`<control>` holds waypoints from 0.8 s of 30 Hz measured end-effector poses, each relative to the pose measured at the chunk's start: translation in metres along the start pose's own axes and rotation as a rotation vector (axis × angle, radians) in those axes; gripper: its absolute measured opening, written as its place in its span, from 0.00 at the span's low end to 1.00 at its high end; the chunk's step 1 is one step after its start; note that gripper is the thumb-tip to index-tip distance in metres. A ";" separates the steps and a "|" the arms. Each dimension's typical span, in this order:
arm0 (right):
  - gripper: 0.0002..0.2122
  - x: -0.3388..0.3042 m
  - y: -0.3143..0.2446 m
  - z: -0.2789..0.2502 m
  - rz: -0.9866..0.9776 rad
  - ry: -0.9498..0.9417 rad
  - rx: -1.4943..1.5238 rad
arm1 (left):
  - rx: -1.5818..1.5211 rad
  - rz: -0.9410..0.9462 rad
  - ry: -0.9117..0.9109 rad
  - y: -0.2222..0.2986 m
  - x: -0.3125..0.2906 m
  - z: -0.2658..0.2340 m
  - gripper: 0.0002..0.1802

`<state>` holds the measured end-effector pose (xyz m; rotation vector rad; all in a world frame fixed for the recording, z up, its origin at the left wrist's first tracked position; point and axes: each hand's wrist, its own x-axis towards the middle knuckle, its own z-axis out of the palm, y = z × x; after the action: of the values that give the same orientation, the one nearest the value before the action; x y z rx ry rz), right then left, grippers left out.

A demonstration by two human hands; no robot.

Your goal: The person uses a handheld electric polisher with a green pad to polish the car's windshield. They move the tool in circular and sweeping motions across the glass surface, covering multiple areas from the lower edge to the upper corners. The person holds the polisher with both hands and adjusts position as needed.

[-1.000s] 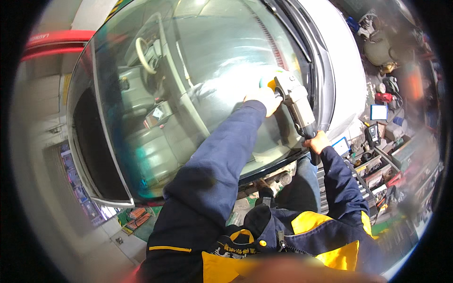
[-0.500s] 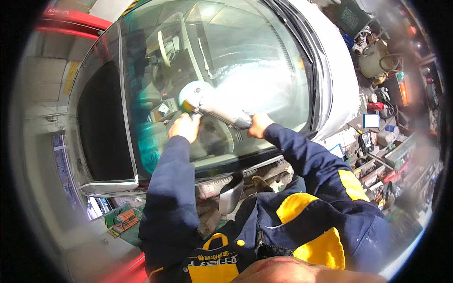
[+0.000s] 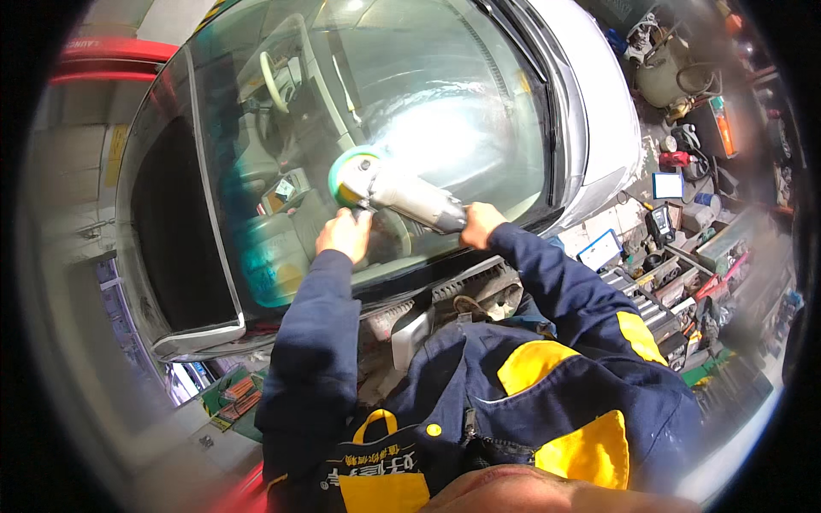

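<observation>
A polisher (image 3: 409,195) with a grey-white body lies across the car's windshield (image 3: 453,94). Its round green-edged pad (image 3: 337,175) rests against the glass, left of the body. My left hand (image 3: 344,235) is closed around the side handle near the polisher's head. At the rear end, my right hand (image 3: 482,226) grips the body's dark tail. A bright glare with whitish smears covers the glass just beyond the tool. Through the windshield show the steering wheel (image 3: 274,83) and pale seats.
Right of the car's silver hood (image 3: 603,111) are a large tank (image 3: 671,73), a red-lidded item, a clipboard (image 3: 667,185) and trays of tools (image 3: 676,295). A red lift arm (image 3: 115,51) stands at far left. The side mirror (image 3: 412,339) is close to my body.
The polisher and both hands stay on nearly the same patch of glass, with the tool turned slightly. My view has shifted, so the car appears a little further left.
</observation>
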<state>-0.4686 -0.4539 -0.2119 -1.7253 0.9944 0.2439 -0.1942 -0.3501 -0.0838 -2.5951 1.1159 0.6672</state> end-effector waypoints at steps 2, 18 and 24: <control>0.19 -0.007 0.044 -0.010 0.046 0.023 0.015 | 0.038 0.094 -0.049 0.048 0.015 0.010 0.37; 0.14 -0.053 0.278 -0.027 0.484 0.135 0.556 | 0.207 0.542 -0.434 0.318 0.091 0.112 0.33; 0.18 -0.050 0.219 -0.009 0.289 0.108 0.303 | 0.094 0.438 -0.265 0.213 0.050 0.083 0.34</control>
<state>-0.6601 -0.4530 -0.3303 -1.3299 1.2914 0.1752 -0.3460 -0.4945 -0.1890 -2.1174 1.5909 0.9870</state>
